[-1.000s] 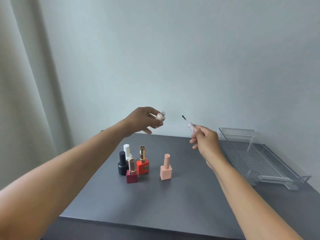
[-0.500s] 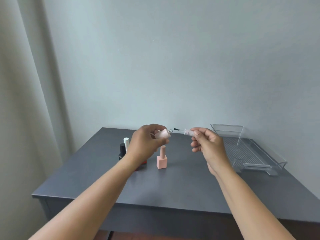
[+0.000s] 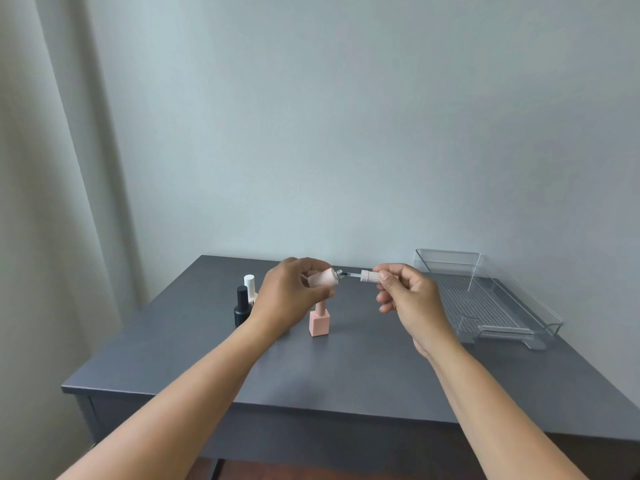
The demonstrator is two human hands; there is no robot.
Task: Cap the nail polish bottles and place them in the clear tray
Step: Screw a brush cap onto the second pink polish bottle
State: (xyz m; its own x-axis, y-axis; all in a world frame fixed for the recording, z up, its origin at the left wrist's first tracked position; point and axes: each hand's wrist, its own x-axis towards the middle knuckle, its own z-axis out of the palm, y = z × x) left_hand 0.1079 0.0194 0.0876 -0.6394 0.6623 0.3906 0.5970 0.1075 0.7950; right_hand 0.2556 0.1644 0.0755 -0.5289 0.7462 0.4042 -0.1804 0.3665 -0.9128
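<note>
While both forearms stretch over the bench (image 3: 346, 372), the left hand (image 3: 291, 296) curls round a pale pink bottle (image 3: 323, 278) tipped sideways and the right hand (image 3: 410, 301) pinches the cap (image 3: 367, 275), its brush (image 3: 350, 274) at the bottle's neck. A peach bottle (image 3: 319, 323) stands below them, black bottle (image 3: 242, 308) and white bottle (image 3: 250, 283) beside the left wrist, clear tray (image 3: 447, 262) well apart, right.

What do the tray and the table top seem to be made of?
The tray looks like clear, glossy plastic: the table shows through it and its edges glint. The table top looks matte dark grey, perhaps painted wood or laminate; no grain shows.
</note>
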